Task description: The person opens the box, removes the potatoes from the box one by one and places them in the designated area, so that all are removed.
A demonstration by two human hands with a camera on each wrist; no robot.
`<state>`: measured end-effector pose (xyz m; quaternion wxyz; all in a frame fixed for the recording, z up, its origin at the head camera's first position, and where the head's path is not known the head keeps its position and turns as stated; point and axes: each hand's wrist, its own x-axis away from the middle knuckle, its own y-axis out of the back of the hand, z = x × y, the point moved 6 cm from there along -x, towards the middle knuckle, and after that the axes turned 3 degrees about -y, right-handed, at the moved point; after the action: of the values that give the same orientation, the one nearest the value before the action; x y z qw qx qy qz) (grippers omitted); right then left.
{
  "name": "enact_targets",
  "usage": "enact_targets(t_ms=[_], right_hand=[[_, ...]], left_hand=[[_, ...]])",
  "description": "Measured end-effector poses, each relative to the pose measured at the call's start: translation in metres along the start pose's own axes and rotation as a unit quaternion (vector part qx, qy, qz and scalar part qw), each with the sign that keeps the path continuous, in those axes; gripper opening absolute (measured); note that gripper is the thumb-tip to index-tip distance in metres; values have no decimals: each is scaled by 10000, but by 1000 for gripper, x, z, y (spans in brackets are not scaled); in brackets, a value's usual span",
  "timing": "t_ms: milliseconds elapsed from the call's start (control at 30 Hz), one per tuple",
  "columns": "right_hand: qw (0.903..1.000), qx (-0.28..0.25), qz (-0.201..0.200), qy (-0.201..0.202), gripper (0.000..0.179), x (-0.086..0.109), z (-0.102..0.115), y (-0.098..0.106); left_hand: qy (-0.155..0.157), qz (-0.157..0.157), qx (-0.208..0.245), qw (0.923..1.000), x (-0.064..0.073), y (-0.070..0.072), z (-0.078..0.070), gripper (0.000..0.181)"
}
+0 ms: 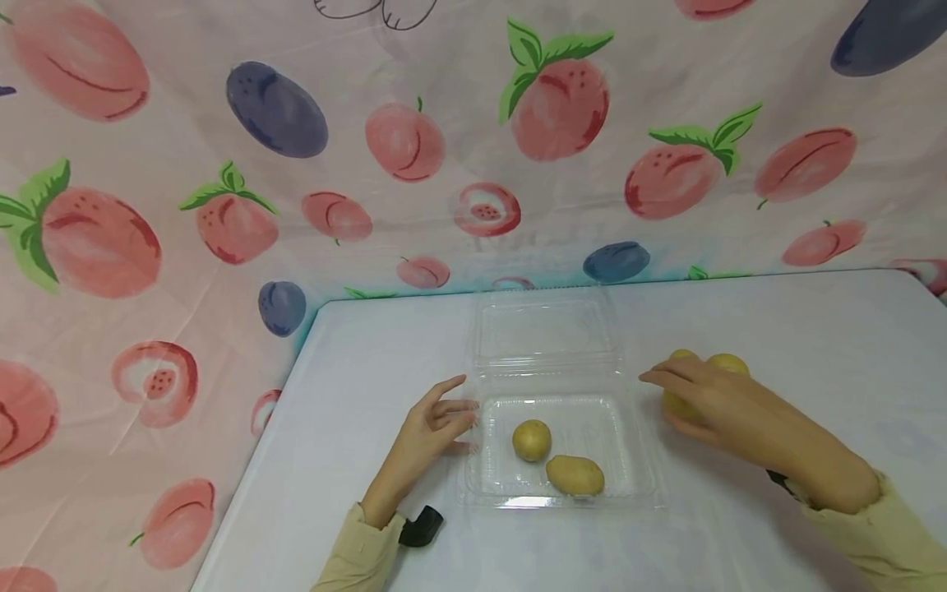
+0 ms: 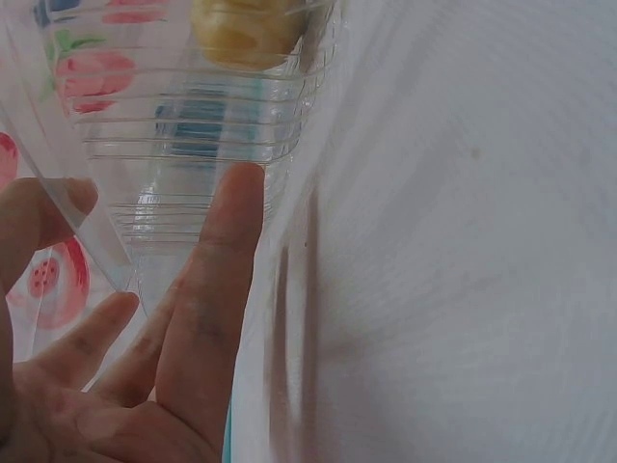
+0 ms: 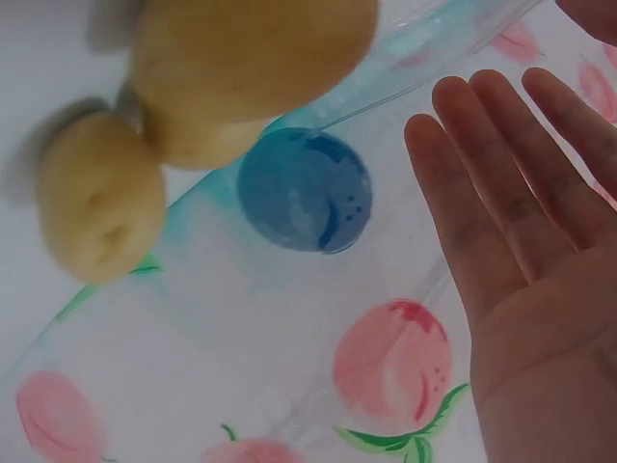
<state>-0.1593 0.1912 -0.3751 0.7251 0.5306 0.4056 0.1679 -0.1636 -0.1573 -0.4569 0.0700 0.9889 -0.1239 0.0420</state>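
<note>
A clear plastic clamshell container [image 1: 484, 485] lies with its lid [image 1: 547, 329] folded back. Inside its base sit a round potato [image 1: 532, 441] and a longer potato [image 1: 575, 475]. My left hand [image 1: 425, 436] is at the container's left side; in the left wrist view its spread fingertips [image 2: 239, 198] reach the ribbed wall and rim. To the right of the container, my right hand [image 1: 713, 403] is over a group of potatoes [image 1: 730, 363], partly covering them. The right wrist view shows its fingers [image 3: 501, 154] straight, beside a large potato [image 3: 251, 58] and a smaller potato [image 3: 101, 198].
A white-covered table [image 1: 355, 353] bears everything. Behind and along its left side hangs a fruit-print cloth [image 1: 414, 74]. A black strap piece [image 1: 422, 527] shows at my left wrist.
</note>
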Motion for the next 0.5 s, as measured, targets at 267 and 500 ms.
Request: enact_targets(t_ms=[267, 500], right_hand=[[9998, -200, -44, 45, 45, -5, 12, 2], [9995, -205, 178, -184, 55, -11, 23, -4]], left_hand=[[6, 30, 60, 10000, 0, -1, -1, 62], [-22, 30, 75, 10000, 1, -1, -2, 62]])
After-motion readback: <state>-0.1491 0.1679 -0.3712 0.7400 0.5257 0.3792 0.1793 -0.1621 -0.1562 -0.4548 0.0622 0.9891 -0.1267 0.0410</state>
